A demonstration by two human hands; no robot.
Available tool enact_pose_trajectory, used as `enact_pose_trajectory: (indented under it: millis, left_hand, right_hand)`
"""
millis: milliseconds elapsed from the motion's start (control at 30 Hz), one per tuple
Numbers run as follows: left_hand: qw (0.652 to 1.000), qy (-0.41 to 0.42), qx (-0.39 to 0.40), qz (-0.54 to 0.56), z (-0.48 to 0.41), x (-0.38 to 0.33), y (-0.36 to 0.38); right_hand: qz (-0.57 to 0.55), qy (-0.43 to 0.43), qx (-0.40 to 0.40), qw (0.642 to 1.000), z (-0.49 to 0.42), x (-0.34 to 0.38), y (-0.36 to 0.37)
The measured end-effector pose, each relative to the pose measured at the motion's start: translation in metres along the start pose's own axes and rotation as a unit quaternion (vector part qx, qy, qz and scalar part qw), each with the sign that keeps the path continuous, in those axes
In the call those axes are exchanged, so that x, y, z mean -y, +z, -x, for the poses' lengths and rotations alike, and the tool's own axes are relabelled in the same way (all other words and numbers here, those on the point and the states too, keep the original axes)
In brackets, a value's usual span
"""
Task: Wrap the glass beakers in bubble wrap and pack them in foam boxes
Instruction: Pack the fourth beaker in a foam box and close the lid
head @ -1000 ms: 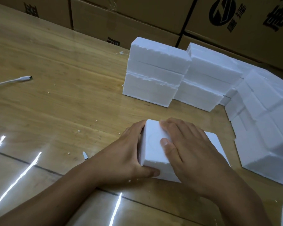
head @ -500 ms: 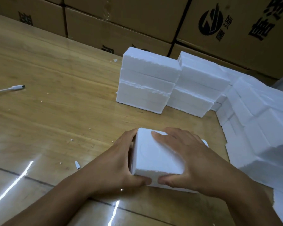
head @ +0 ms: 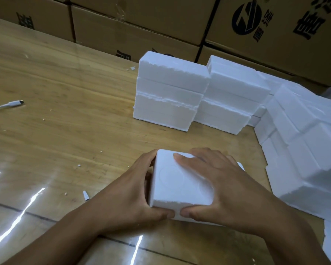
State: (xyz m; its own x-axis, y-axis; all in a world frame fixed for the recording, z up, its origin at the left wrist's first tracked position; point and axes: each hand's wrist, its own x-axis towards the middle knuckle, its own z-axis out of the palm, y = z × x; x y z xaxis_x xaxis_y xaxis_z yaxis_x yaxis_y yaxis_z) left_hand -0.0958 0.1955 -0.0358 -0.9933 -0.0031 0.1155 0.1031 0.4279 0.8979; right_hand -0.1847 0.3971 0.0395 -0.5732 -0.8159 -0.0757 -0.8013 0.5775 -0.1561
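Several foam stacks (head: 170, 98) beyond; left hand (head: 126, 194), right hand (head: 227, 190) grip foam box (head: 172, 184); cable (head: 6, 106) far left.

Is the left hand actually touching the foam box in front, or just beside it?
Touching. Head view shows the left hand gripping the left side of the foam box, thumb pressed against its near lower edge.

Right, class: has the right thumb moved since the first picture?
Yes. On the right hand, the thumb left the top of the foam box for its near lower edge.
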Motion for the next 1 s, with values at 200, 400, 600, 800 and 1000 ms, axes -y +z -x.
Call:
enact_pose_trajectory:
  millis: [200,400,600,800,1000]
  left_hand:
    - [1.000,0.008,-0.006,-0.010,0.001,-0.001,0.000]
    - [1.000,0.005,0.001,-0.017,0.002,-0.002,0.000]
    - [1.000,0.003,0.007,-0.014,0.002,0.000,0.001]
    - [1.000,0.013,0.010,-0.022,0.001,-0.004,0.000]
    - [0.999,0.024,0.005,-0.029,0.001,-0.004,-0.001]
  right_hand:
    - [0.002,0.002,-0.001,1.000,-0.001,0.000,0.000]
    - [0.015,0.015,-0.004,1.000,0.001,0.000,0.004]
    - [0.014,0.021,-0.010,1.000,0.000,0.000,0.006]
    - [0.025,0.021,0.004,0.999,0.002,0.001,0.005]
    - [-0.047,-0.001,0.062,0.997,0.004,0.000,-0.013]
